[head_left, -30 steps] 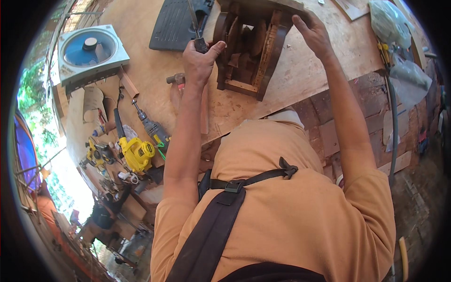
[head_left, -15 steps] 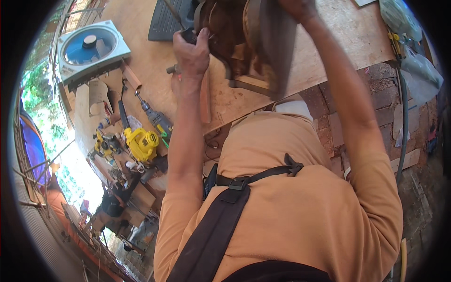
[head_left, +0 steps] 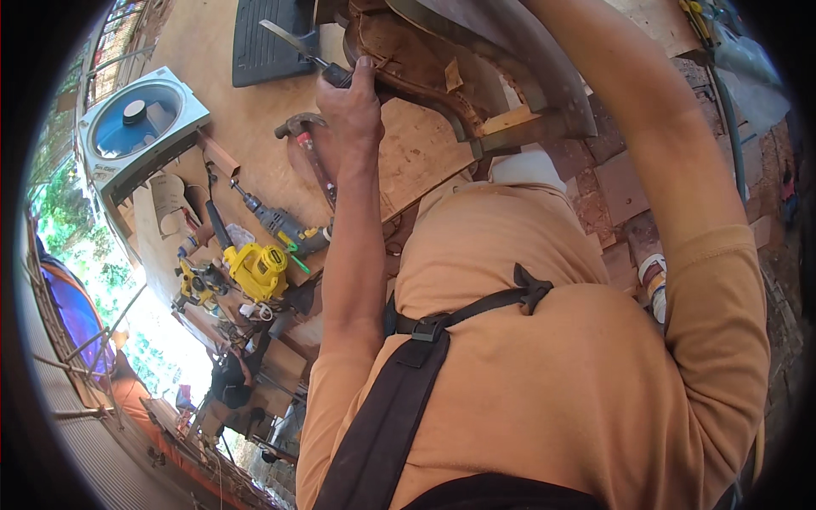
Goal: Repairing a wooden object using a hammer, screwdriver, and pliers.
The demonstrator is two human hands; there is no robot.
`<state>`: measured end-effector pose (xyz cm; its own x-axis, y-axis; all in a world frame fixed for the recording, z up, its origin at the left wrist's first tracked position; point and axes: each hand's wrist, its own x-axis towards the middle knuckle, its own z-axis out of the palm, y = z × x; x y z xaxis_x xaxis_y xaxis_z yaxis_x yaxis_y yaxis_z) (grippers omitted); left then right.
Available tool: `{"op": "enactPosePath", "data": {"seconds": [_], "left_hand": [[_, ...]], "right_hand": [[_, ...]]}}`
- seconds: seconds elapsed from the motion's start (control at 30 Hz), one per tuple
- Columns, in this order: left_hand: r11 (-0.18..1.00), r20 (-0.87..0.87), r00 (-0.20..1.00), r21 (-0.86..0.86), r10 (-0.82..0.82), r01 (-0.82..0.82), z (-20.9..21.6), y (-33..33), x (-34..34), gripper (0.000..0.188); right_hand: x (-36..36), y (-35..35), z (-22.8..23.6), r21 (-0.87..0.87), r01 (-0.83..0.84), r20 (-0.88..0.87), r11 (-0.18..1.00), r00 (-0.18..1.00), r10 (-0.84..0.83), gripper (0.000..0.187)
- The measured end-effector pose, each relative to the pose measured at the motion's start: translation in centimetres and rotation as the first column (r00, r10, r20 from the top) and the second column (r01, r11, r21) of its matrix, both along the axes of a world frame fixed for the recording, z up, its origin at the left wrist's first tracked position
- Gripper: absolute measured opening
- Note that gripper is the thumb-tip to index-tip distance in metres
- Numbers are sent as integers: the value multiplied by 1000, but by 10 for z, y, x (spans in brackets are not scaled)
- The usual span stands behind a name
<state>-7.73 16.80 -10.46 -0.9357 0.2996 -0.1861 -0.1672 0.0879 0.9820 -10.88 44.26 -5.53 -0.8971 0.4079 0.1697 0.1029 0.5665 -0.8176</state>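
Note:
My left hand (head_left: 350,106) is closed around the black handle of a chisel (head_left: 291,39), whose flat metal blade points up and away to the left. Just right of that hand, a dark brown curved wooden frame (head_left: 510,51) stands tilted at the bench edge. Pale wood blocks sit inside its curve. Whether the hand also touches the frame I cannot tell. My right forearm (head_left: 646,93) reaches over the frame and leaves at the upper edge, so its hand is out of view. A claw hammer (head_left: 299,127) lies on the bench, partly behind my left wrist.
On the plywood bench (head_left: 191,51) are a black ribbed tray-like piece (head_left: 270,42) and a white-framed blue fan unit (head_left: 140,119). A grey power drill (head_left: 276,217) and a yellow blower (head_left: 255,268) lie at left. Brick-like paving (head_left: 625,183) and a hose (head_left: 729,127) are at right.
The wooden frame has swung to the right and tilted. My right hand has passed out of the upper edge. More of the chisel blade and the hammer now shows.

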Motion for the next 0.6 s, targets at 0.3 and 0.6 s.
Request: {"op": "enactPosePath", "data": {"seconds": [0.3,0.6], "left_hand": [[995,150,988,100,-28,13,5,-2,3,18],[971,295,938,96,182,-219,15,-27,55,13]], "right_hand": [[-24,-10,-2,122,4,97,992,995,-16,63],[-56,-62,-4,-68,-415,402,907,821,406,65]]}}
